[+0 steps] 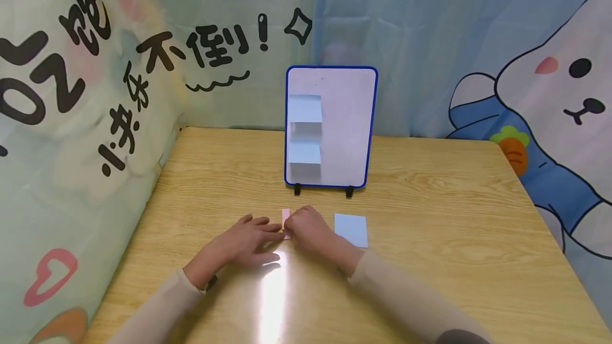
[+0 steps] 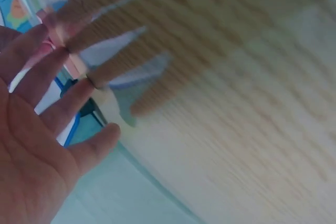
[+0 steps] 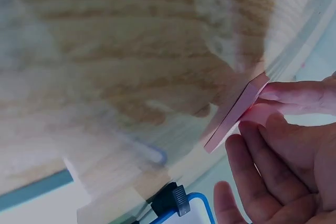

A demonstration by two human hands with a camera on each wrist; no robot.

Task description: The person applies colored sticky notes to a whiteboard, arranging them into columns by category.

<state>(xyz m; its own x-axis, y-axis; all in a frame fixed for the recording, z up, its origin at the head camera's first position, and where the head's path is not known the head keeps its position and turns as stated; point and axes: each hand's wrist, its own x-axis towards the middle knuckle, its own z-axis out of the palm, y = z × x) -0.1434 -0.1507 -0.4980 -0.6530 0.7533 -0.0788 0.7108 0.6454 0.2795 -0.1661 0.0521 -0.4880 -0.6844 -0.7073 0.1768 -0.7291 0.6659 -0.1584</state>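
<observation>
In the head view a narrow pink paper strip (image 1: pixel 286 215) lies on the table in front of a small whiteboard. My right hand (image 1: pixel 311 231) has its fingers curled and pinches the strip. From the right wrist view, the strip (image 3: pixel 226 128) shows as a slim band with thumb and index finger (image 3: pixel 299 94) at its upper end. My left hand (image 1: pixel 251 238) spreads its fingers palm down, fingertips right at the strip's left side. The palm (image 2: pixel 31 161) faces the camera in the left wrist view. Beside my right wrist lies a pale blue square note (image 1: pixel 351 229), partly covered.
The blue-rimmed whiteboard (image 1: pixel 346 126) stands upright on black feet (image 1: pixel 349 192) just beyond my hands. Two pale blue sheets (image 1: pixel 305 109) are on its left half, one above the other. The wooden table (image 1: pixel 444 216) is glossy, and printed curtains (image 1: pixel 392 41) close it in behind.
</observation>
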